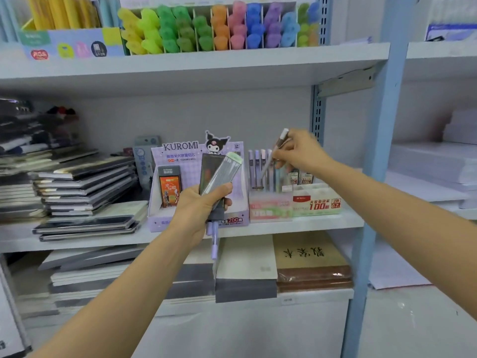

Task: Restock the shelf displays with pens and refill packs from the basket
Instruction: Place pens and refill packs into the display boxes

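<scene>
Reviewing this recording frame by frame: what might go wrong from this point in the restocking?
1. The left hand grips refill packs and pens together; the purple pen sticks out well below the fist and might slip out.
2. The right hand pinches a pen tilted over the upright pens in the pastel display; lowering it could knock neighbours askew.

Left hand (198,208) bare, left forearm (129,288) bare right down to the bottom edge of view. Right hand (302,151) bare too, slightly motion-blurred; right forearm (400,208) bare out to the right edge. Both forearms slim, smooth. Nails and finer detail too blurred to tell.
</scene>
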Available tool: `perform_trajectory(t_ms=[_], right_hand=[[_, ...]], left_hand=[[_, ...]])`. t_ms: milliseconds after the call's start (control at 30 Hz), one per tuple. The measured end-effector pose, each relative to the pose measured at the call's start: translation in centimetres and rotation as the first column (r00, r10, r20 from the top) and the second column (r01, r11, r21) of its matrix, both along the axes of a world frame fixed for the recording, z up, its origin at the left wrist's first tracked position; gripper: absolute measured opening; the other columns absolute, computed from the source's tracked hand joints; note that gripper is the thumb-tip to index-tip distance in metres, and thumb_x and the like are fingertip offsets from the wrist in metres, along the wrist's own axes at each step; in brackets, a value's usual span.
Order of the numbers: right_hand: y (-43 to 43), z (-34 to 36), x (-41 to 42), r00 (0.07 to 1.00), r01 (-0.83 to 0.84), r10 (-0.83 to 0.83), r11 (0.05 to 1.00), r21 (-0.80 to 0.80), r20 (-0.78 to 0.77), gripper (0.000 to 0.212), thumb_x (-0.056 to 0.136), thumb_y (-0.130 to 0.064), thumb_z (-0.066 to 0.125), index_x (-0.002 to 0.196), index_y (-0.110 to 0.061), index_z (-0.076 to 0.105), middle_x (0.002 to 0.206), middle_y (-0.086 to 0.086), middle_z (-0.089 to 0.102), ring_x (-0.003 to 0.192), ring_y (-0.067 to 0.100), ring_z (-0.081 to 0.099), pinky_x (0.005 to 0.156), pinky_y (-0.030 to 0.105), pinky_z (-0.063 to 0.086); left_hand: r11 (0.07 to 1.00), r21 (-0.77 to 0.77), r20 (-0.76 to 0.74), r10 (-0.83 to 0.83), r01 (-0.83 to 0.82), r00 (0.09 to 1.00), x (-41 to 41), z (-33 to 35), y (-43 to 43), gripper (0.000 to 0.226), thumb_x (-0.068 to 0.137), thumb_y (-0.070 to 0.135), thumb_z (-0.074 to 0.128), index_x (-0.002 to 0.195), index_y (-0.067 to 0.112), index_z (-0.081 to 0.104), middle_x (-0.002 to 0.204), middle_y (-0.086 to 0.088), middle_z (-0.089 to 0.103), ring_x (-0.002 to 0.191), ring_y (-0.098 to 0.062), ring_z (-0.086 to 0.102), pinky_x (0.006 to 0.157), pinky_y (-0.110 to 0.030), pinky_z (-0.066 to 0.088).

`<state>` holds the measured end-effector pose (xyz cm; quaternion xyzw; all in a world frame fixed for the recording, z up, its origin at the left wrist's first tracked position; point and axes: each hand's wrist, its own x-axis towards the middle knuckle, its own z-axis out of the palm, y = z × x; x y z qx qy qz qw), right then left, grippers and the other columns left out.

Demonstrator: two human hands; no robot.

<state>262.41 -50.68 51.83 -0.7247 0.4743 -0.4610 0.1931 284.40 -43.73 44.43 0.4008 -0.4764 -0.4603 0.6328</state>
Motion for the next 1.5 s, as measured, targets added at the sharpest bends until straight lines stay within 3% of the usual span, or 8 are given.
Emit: perform_trajectory(t_ms=[300, 500, 733, 1100, 1200, 1300, 1367, 1500], right_hand=[[-3.2, -1.1, 1.6, 0.901, 0.150, -0.182, 0.983, -0.110, -0.395, 0.011, 0.087, -0.011, 0.070, 0.091, -0.008, 0.060, 0.078, 0.010, 0.066, 0.070, 0.024, 0.064, 0.065, 0.032, 0.051], [-3.8, -1.0, 1.4, 0.884, 0.142, -0.162, 0.987, -0.077, -0.438, 0.015, 0.087, -0.010, 0.070, 0.084, -0.013, 0.055, 0.080, 0.009, 0.066, 0.053, 0.013, 0.059, 0.053, 0.024, 0.047], [-4.2, -1.2, 2.3, 0.899, 0.098, -0.169, 0.977, -0.190, -0.404, 0.040, 0.088, -0.002, 0.061, 0.117, -0.013, 0.036, 0.082, 0.013, 0.064, 0.054, 0.018, 0.057, 0.046, 0.028, 0.047], [-4.6, -1.6, 1.8, 0.780, 0.231, -0.419, 0.883, -0.408, -0.465, 0.020, 0.095, -0.027, 0.058, 0.105, -0.013, 0.069, 0.087, 0.008, 0.068, 0.084, 0.028, 0.064, 0.065, 0.029, 0.043], [-4.3, -1.4, 1.8, 0.835, 0.227, -0.366, 0.909, -0.349, -0.410, 0.029, 0.093, -0.029, 0.062, 0.120, -0.019, 0.066, 0.095, 0.005, 0.070, 0.091, 0.023, 0.063, 0.072, 0.028, 0.041], [-2.4, -1.1, 2.3, 0.996, 0.072, -0.081, 0.978, -0.195, -0.039, 0.034, 0.092, -0.039, 0.061, 0.121, -0.022, 0.060, 0.092, 0.002, 0.064, 0.075, 0.012, 0.058, 0.070, 0.026, 0.045], [-0.4, -1.0, 2.7, 0.976, -0.143, 0.144, 0.990, -0.023, 0.162, 0.033, 0.088, -0.047, 0.062, 0.107, -0.020, 0.061, 0.089, 0.001, 0.067, 0.056, 0.008, 0.053, 0.050, 0.020, 0.044], [2.0, -2.4, 3.5, 0.917, -0.393, 0.374, 0.906, 0.158, 0.138, 0.018, 0.087, -0.029, 0.070, 0.096, -0.015, 0.066, 0.060, -0.004, 0.065, 0.042, 0.005, 0.048, 0.039, 0.016, 0.036]], left_hand=[[1.000, -0.003, 0.018, -0.010, 0.010, 1.000, 0.4, -0.6, -1.4, 0.021, 0.080, 0.012, 0.075, 0.099, 0.006, 0.067, 0.084, -0.012, 0.068, 0.058, -0.013, 0.064, 0.054, -0.021, 0.054], [0.999, -0.018, 0.030, -0.030, 0.031, 0.999, 0.5, -0.8, -1.5, 0.021, 0.080, 0.014, 0.074, 0.099, 0.007, 0.068, 0.086, -0.012, 0.069, 0.059, -0.012, 0.065, 0.054, -0.020, 0.053], [0.999, -0.014, 0.030, -0.032, 0.033, 0.999, 0.6, -0.8, -1.1, 0.024, 0.081, 0.014, 0.074, 0.103, 0.007, 0.067, 0.088, -0.011, 0.070, 0.060, -0.012, 0.065, 0.055, -0.020, 0.053], [0.999, -0.005, 0.029, -0.037, 0.038, 0.999, 0.6, -0.7, -0.7, 0.021, 0.082, 0.013, 0.074, 0.101, 0.007, 0.068, 0.086, -0.010, 0.069, 0.060, -0.012, 0.065, 0.055, -0.020, 0.053], [1.000, -0.006, 0.035, -0.031, 0.031, 0.999, 0.5, -0.6, -0.6, 0.019, 0.081, 0.013, 0.074, 0.099, 0.007, 0.068, 0.082, -0.008, 0.069, 0.058, -0.012, 0.064, 0.057, -0.020, 0.054], [1.000, -0.003, 0.055, -0.031, 0.031, 0.998, 0.3, -0.6, -0.5, 0.019, 0.080, 0.013, 0.075, 0.097, 0.006, 0.068, 0.070, -0.003, 0.068, 0.056, -0.011, 0.063, 0.056, -0.020, 0.054], [0.999, 0.002, 0.065, -0.036, 0.036, 0.997, -0.1, -0.6, -0.4, 0.017, 0.080, 0.012, 0.075, 0.094, 0.006, 0.068, 0.063, -0.001, 0.066, 0.054, -0.010, 0.062, 0.055, -0.020, 0.054], [0.999, -0.002, 0.061, -0.033, 0.034, 0.998, -1.5, -0.5, -0.2, 0.015, 0.079, 0.012, 0.076, 0.090, 0.006, 0.067, 0.061, -0.001, 0.065, 0.052, -0.010, 0.061, 0.052, -0.020, 0.052]])
